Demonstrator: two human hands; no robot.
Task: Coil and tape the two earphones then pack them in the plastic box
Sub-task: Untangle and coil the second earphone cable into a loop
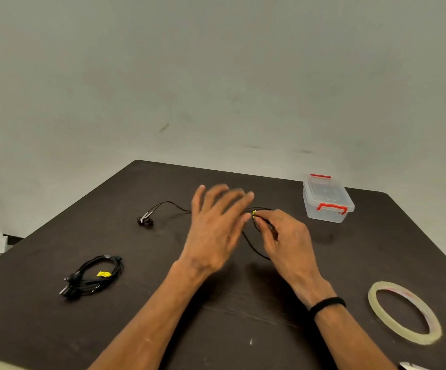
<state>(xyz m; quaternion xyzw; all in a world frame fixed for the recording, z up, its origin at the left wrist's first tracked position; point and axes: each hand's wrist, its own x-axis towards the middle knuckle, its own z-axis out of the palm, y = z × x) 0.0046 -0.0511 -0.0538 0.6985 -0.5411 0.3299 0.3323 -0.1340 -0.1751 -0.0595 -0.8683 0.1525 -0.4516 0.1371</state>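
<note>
A black earphone lies uncoiled across the table's middle, its earbuds (145, 219) at the left and its cable (253, 247) running under my hands. My right hand (283, 236) pinches the cable at a small yellow tag (254, 213). Just left of it, my left hand (216, 225) hovers with fingers spread and blurred, holding nothing. A second black earphone (93, 275) lies coiled at the near left, bound by a yellow strip. The clear plastic box (327, 200) with red latches stands closed at the far right.
A roll of clear tape (403, 312) lies flat at the near right of the dark table (56, 329). A white scrap (411, 366) shows at the bottom right edge. A grey-green wall rises behind the table's far edge.
</note>
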